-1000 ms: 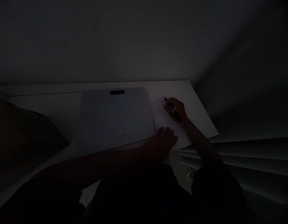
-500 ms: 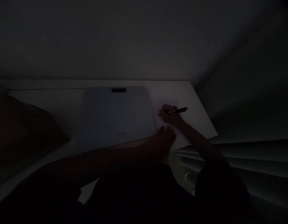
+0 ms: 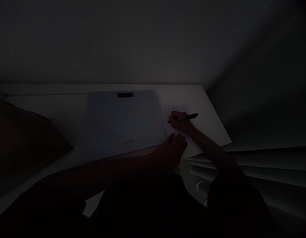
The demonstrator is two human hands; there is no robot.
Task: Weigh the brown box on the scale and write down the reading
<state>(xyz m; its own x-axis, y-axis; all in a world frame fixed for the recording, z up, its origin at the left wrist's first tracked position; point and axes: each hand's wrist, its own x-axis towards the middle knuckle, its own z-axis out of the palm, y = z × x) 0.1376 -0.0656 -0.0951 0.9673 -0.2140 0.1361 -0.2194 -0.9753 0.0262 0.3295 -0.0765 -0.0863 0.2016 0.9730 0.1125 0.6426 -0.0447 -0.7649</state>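
Observation:
In the dim head view, my right hand point(image 3: 182, 122) is closed around a dark pen point(image 3: 192, 116). The pen leans to the right, its tip down at a sheet of paper point(image 3: 176, 107) marked with rows of small writing. Below it, my left hand point(image 3: 174, 147) lies over the lower part of the paper, fingers stretched out and slightly spread, holding nothing. Left of the paper rests a large pale flat panel point(image 3: 124, 122) with a dark rectangle near its top edge and a faint logo at the bottom, close to my left forearm.
A white table point(image 3: 204, 105) bears these things and runs along a plain wall point(image 3: 118, 43). At the left sits a dark brown object point(image 3: 31, 132) whose kind I cannot make out. Dark folds or slats point(image 3: 272, 162) lie beyond the table's right front edge.
The pen and my right hand have shifted very slightly to the left. My left hand stays on the paper. The whole view has moved a little.

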